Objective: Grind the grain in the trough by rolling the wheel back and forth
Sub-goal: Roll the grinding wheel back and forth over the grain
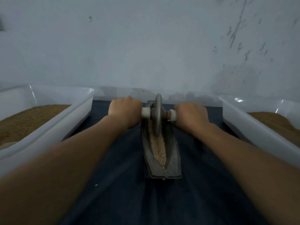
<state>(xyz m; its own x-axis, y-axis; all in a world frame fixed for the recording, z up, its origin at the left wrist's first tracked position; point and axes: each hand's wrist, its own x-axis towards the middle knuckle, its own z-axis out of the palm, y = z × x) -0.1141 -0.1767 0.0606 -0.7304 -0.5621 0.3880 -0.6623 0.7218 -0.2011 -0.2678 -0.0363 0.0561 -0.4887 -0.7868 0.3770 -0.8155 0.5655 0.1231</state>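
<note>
The left hand point(125, 111) is curled tight round the white handle point(145, 113) that sticks out to the left of the trough point(172, 158), and the right hand point(190, 116) is wrapped the same way round the matching handle on the trough's right side. Both fists are closed, knuckles up, and the arms are stretched well forward. Between them the wheel point(157, 116) stands upright in the groove, close to the far end of the trough. The pale grain point(159, 150) lies along the groove from the wheel to the trough's near tip.

The nearest danger, as I judge it, is overrun. With so little groove left beyond the wheel, a further push could ride it up and out over the far end. Unequal pressure from the two fists would tilt the wheel, scraping it against the trough's side and throwing grain over the rim. Neither hand steadies the trough, so a hard pull back could slide it on the dark cloth point(121, 184) beneath it.

A white tub point(73, 120) left of the trough and another tub point(253, 132) right of it each hold brown granular stuff, and a forearm swinging wide could knock either one
</note>
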